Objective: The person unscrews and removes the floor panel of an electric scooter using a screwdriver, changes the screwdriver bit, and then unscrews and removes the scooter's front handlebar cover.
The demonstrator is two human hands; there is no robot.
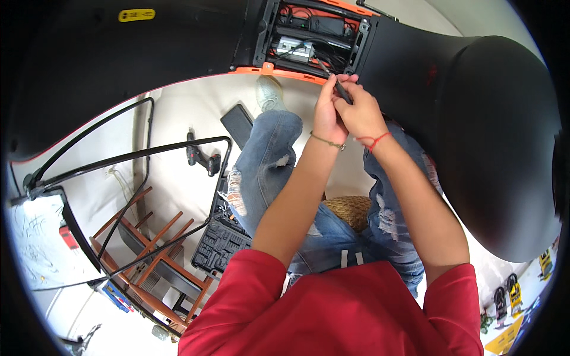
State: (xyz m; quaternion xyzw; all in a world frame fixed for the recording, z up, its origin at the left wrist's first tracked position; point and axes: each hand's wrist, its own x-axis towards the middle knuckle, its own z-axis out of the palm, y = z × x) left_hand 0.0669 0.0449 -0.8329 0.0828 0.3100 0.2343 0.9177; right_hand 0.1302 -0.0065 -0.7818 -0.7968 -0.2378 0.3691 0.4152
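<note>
A screwdriver (342,91) with a dark handle and thin metal shaft slants up and left into the open bay of a large black housing. Its handle is in my right hand (362,111), fingers closed round it. My left hand (327,111) is pressed close beside the right, fingers curled at the front of the handle; its palm side is partly hidden. Past the shaft, in the orange-edged bay (309,76), lie a silver metal box (295,48), a black module (326,25) and several dark cables. The shaft's tip is too small to place exactly among them.
The black housing (196,41) spans the top, with a rounded black end (504,148) at right. On the floor at left are a cordless drill (202,155), a dark flat case (238,124) and an open tool case (219,244). Wooden chairs (157,255) and a black tubular frame (133,155) stand farther left.
</note>
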